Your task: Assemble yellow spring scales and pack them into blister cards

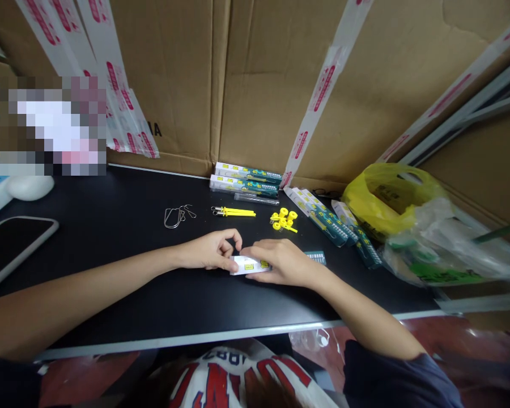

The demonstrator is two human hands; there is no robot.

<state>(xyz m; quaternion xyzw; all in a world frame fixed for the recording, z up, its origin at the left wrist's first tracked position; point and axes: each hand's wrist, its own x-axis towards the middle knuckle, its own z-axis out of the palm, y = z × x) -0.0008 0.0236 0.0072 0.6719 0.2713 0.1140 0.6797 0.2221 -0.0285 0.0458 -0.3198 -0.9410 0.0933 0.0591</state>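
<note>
A slim white-and-teal cardboard box (249, 265) with yellow print lies crosswise low over the black table, between my two hands. My right hand (287, 262) is closed over its middle, which it hides. At the box's left end, my left hand (215, 249) has its thumb on the end and its other fingers curled. Beyond my hands lie yellow stick-like tools (238, 212) with metal loops, and a small pile of yellow plastic pieces (283, 217). Bent metal wire pieces (177, 216) lie further left.
Similar boxes (244, 184) lie at the back, with more boxes (323, 215) to the right. Clear plastic tubes (257, 199) sit before them. A yellow plastic bag (391, 198) and clear bag (446, 255) occupy the right. A phone-like device (15, 246) lies left. Cardboard (263, 85) walls the back.
</note>
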